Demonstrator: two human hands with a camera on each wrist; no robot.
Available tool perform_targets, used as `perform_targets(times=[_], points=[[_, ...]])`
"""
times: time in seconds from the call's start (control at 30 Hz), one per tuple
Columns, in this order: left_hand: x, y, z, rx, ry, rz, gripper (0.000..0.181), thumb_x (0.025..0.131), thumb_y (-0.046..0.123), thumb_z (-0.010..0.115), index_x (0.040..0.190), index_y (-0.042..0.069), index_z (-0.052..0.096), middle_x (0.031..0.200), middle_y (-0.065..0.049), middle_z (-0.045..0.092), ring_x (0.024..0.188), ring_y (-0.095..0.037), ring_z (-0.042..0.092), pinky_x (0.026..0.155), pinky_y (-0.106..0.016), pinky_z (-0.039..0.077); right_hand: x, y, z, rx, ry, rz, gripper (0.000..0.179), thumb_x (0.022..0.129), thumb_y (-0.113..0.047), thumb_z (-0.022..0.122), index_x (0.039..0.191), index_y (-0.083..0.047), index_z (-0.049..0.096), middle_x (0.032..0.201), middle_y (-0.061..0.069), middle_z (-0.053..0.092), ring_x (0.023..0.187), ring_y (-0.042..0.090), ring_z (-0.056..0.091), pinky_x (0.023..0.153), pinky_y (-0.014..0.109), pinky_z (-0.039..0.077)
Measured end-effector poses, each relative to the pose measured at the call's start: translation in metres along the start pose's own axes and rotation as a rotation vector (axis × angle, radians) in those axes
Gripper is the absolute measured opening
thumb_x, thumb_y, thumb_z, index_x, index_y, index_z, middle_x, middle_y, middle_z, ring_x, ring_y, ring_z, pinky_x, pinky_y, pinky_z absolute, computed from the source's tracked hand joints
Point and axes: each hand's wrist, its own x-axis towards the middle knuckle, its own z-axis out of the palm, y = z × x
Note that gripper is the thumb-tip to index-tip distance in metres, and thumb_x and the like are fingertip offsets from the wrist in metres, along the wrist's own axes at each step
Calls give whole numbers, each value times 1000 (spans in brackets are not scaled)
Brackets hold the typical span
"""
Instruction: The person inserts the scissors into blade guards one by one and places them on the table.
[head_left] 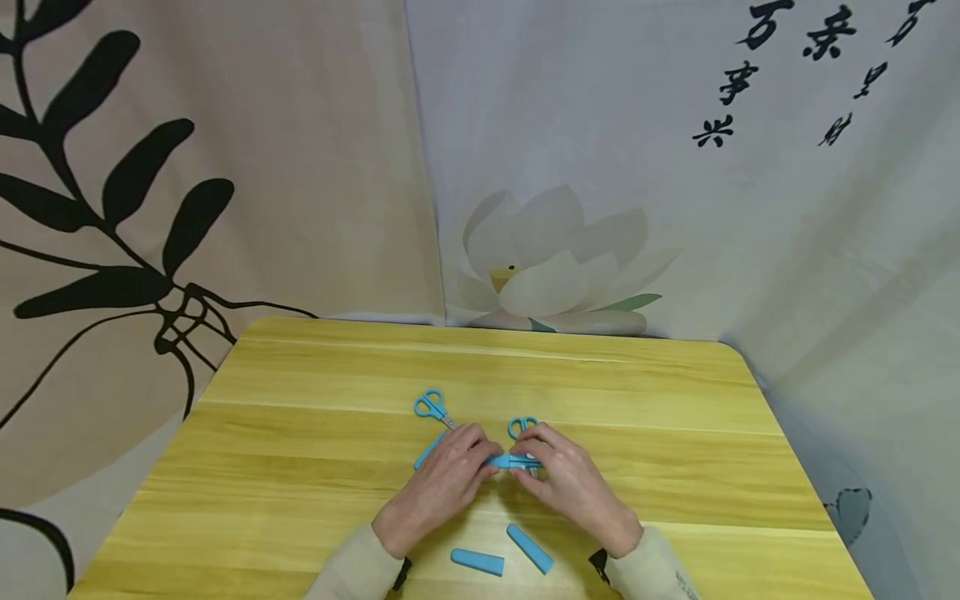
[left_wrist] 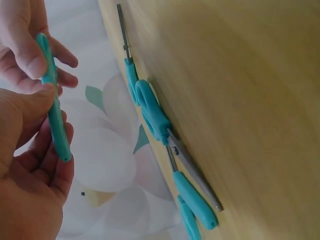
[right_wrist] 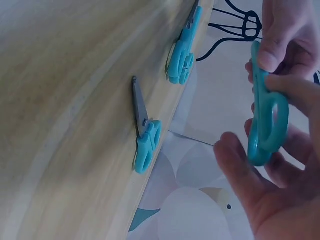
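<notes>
Both hands hold a pair of scissors with blue handles, its blades inside a blue cap, lifted off the table. My left hand pinches the cap end between thumb and fingers. My right hand is at the handle end, thumb and fingers around the loops. Just beyond the left hand lies one pair of blue-handled scissors, with a blue piece partly hidden by that hand. Another pair lies behind the right hand, its blades mostly hidden in the head view.
Two loose blue caps, one lying flat and one slanted, rest on the wooden table between the forearms. A further pair of scissors shows in the left wrist view. Printed curtains hang behind the table.
</notes>
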Motion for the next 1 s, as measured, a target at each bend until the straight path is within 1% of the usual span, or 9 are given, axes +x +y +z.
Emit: perform_targets(times=[0.13, 0.27, 0.4, 0.47, 0.53, 0.67, 0.8, 0.93, 1.0], points=[[-3, -2, 2, -19, 3, -34, 13, 93, 20, 79, 104, 15, 76, 94, 5, 56, 83, -11, 52, 78, -30, 47, -2, 3, 0, 38, -7, 27, 38, 86, -24, 88, 116, -7, 73, 128, 7, 64, 114, 22, 65, 87, 37, 59], [-6, -6, 1, -54, 13, -59, 14, 91, 19, 81, 103, 15, 76, 95, 5, 58, 84, -11, 52, 79, -32, 49, -5, 8, -4, 56, 3, 43, 49, 88, -31, 85, 130, -10, 69, 139, 8, 60, 128, 25, 58, 98, 44, 54], [-11, -12, -2, -88, 18, -91, 16, 90, 18, 82, 105, 13, 77, 97, 4, 60, 86, -11, 54, 81, -34, 50, -9, 12, -10, 57, 10, 70, 50, 91, -35, 82, 133, -13, 67, 144, 7, 56, 136, 28, 51, 106, 49, 49], [-14, -16, -4, -102, 13, -107, 17, 89, 17, 83, 106, 13, 77, 98, 4, 62, 88, -12, 56, 82, -34, 51, -11, 15, -12, 52, 13, 90, 51, 91, -35, 81, 134, -12, 67, 146, 7, 56, 137, 29, 50, 108, 50, 47], [-18, -21, -7, -109, 11, -120, 18, 89, 15, 83, 106, 12, 78, 101, 3, 63, 95, -15, 61, 87, -37, 53, -13, 17, -13, 39, 15, 110, 54, 91, -35, 80, 136, -9, 65, 146, 7, 56, 138, 30, 50, 109, 51, 46], [-26, -33, -15, -100, -1, -145, 18, 89, 15, 83, 106, 12, 77, 105, 3, 65, 101, -17, 62, 90, -40, 54, -17, 24, -16, 8, 13, 135, 63, 91, -37, 81, 143, -7, 60, 147, 9, 56, 138, 31, 50, 111, 52, 44], [-38, -49, -24, -102, -14, -173, 19, 89, 12, 83, 106, 10, 77, 103, 3, 64, 92, -13, 59, 81, -37, 54, -22, 31, -20, -11, 8, 141, 66, 90, -36, 81, 144, -7, 58, 148, 9, 56, 138, 32, 50, 111, 52, 43], [-48, -66, -34, -119, -18, -230, 20, 88, 8, 83, 107, 9, 77, 104, 2, 64, 91, -12, 59, 77, -32, 53, -26, 37, -25, -31, 15, 129, 66, 88, -33, 83, 143, -6, 59, 147, 10, 56, 137, 34, 50, 111, 52, 44], [-53, -74, -39, -125, -16, -257, 20, 88, 6, 82, 108, 8, 77, 105, 2, 64, 92, -13, 60, 77, -31, 54, -28, 40, -26, -38, 18, 126, 66, 88, -32, 83, 143, -5, 59, 146, 11, 56, 136, 34, 51, 110, 54, 44]])
